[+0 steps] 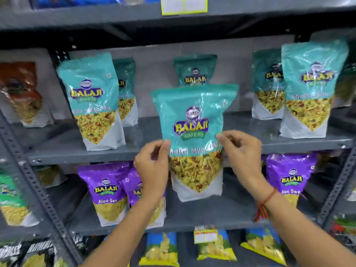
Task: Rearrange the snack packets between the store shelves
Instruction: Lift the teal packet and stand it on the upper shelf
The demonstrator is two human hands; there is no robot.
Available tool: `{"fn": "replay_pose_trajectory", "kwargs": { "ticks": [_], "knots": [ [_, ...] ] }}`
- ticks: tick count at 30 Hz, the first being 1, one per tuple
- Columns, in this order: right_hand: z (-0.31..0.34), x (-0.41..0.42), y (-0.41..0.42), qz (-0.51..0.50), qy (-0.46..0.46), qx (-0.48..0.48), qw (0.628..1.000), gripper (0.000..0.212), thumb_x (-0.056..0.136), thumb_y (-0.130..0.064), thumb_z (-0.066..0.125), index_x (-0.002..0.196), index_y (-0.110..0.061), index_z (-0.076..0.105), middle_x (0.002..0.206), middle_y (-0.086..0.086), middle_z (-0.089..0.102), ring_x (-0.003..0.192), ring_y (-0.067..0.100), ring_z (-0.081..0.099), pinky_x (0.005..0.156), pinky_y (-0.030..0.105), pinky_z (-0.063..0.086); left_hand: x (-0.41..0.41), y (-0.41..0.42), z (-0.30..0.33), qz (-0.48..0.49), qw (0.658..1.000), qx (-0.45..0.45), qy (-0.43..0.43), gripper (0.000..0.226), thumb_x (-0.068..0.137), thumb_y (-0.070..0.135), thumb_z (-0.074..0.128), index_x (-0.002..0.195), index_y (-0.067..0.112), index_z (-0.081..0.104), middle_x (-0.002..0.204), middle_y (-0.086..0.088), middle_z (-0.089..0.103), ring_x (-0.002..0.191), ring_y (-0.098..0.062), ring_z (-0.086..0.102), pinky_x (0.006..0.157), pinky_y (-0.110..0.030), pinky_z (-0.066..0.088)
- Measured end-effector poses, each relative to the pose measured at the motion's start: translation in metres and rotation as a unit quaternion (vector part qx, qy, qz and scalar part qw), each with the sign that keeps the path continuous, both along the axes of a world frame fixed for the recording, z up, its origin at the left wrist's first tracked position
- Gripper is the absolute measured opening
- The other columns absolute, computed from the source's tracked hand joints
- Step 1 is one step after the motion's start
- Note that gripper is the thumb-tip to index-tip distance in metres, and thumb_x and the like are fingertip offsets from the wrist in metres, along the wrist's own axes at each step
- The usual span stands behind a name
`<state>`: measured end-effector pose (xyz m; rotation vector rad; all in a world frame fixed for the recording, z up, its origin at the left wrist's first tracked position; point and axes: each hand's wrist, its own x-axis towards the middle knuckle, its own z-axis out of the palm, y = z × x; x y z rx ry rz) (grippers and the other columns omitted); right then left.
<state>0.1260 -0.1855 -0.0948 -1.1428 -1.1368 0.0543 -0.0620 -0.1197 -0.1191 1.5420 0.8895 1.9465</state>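
A grey metal shelving unit [192, 149] fills the view, with several tiers and a perforated upright [40, 189] running down at the left. On the middle shelf [146, 132] stand teal snack packets: 1 large one at the left [92, 101] with another behind it [126, 89], 1 at the back centre [195, 70], and 2 at the right [310, 87], the nearer overlapping the farther [267, 83]. A dark red packet [21, 93] stands at the far left in the neighbouring bay.

The lower shelf [202, 212] carries purple Aloo Sev packets, 2 at the left [107, 191] and 1 at the right [290, 178]. Below them lie blue and yellow packets [161, 249], blurred.

The held teal Khatta Mitha packet [194, 139] hangs upright in front of the middle shelf's edge, its bottom overlapping the lower tier, not resting on either shelf. The left hand [152, 166] pinches its left edge, fingers [165, 149] closed on the film. The right hand [240, 151] pinches the right edge the same way, fingers [221, 137] closed on it. A red thread band [265, 199] circles the right wrist. A yellow-bordered price label [184, 5] sits on the top shelf's edge.
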Motion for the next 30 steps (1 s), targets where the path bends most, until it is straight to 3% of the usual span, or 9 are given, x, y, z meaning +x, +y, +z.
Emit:
{"fn": "replay_pose_trajectory", "kwargs": {
  "ticks": [3,6,12,15,20,23,25,27,30],
  "knots": [
    [0.049,0.007,0.028,-0.009,-0.010,0.050,0.999,0.012,0.082,-0.021,0.071,0.077,-0.012,0.076,0.069,-0.003,0.071,0.063,0.000,0.059,0.066,0.024,0.050,0.011,0.032,0.052,-0.020,0.999,0.017,-0.031,0.011,0.081,0.029,0.072,0.073,0.035,0.070,0.058,0.021,0.066,0.059,0.007,0.055,0.063,-0.019,0.047],
    [0.078,0.017,0.059,-0.023,-0.018,0.077,0.997,0.014,0.082,-0.021,0.071,0.075,-0.011,0.076,0.067,-0.001,0.071,0.063,0.006,0.060,0.066,0.031,0.052,0.023,0.060,0.087,-0.020,0.999,0.035,-0.031,0.007,0.084,0.021,0.071,0.079,0.026,0.071,0.063,0.018,0.064,0.056,0.008,0.055,0.061,-0.015,0.045],
    [0.082,0.034,0.117,-0.030,-0.021,0.049,0.998,0.019,0.080,-0.024,0.071,0.071,-0.008,0.076,0.066,0.006,0.075,0.064,0.020,0.068,0.068,0.045,0.057,0.039,0.114,0.098,0.019,1.000,0.024,0.003,0.011,0.085,0.025,0.071,0.086,0.015,0.076,0.070,0.008,0.069,0.064,-0.004,0.059,0.070,-0.033,0.052],
    [0.072,0.037,0.134,-0.033,-0.021,0.018,0.999,0.019,0.082,-0.026,0.071,0.073,-0.010,0.077,0.068,0.004,0.076,0.070,0.020,0.071,0.071,0.044,0.058,0.042,0.127,0.091,0.032,0.999,0.010,0.014,0.004,0.085,0.025,0.071,0.082,0.022,0.073,0.070,0.009,0.068,0.066,-0.005,0.061,0.073,-0.038,0.055],
    [0.055,0.040,0.145,-0.005,-0.012,-0.003,1.000,0.016,0.085,-0.029,0.070,0.080,-0.016,0.077,0.074,-0.003,0.075,0.078,0.016,0.072,0.076,0.040,0.058,0.041,0.134,0.077,0.024,0.999,0.003,0.029,0.010,0.085,0.027,0.071,0.076,0.031,0.068,0.071,0.014,0.068,0.062,0.010,0.061,0.066,-0.026,0.048],
    [0.048,0.043,0.145,0.060,0.003,-0.016,0.998,0.007,0.087,-0.034,0.068,0.086,-0.029,0.072,0.087,-0.009,0.076,0.085,0.013,0.071,0.075,0.026,0.057,0.037,0.135,0.073,-0.009,0.999,-0.014,0.034,0.006,0.085,0.033,0.071,0.088,0.028,0.071,0.080,0.012,0.072,0.069,0.010,0.063,0.075,-0.026,0.054],
    [0.038,0.049,0.146,0.108,0.012,-0.077,0.991,0.037,0.077,-0.049,0.072,0.108,-0.029,0.068,0.103,-0.009,0.072,0.095,0.009,0.068,0.081,0.019,0.054,0.030,0.137,0.066,-0.046,0.996,-0.058,0.050,0.031,0.079,0.048,0.071,0.099,0.025,0.070,0.089,0.012,0.073,0.076,0.011,0.064,0.081,-0.023,0.052],
    [0.023,0.060,0.146,0.146,-0.023,-0.164,0.975,0.078,0.060,-0.063,0.078,0.127,-0.031,0.054,0.118,-0.009,0.067,0.105,0.007,0.066,0.090,0.026,0.054,0.018,0.140,0.052,-0.068,0.983,-0.123,0.114,0.066,0.066,0.071,0.068,0.115,0.027,0.063,0.098,0.011,0.072,0.086,0.007,0.064,0.086,-0.025,0.049],
    [0.007,0.066,0.139,0.171,-0.128,-0.272,0.938,0.086,0.060,-0.054,0.084,0.133,-0.032,0.044,0.123,-0.011,0.065,0.108,0.004,0.064,0.096,0.029,0.053,0.003,0.140,0.027,-0.129,0.944,-0.198,0.232,0.086,0.045,0.075,0.073,0.119,0.036,0.052,0.102,0.009,0.072,0.094,-0.004,0.067,0.085,-0.025,0.049]
  ]
}}
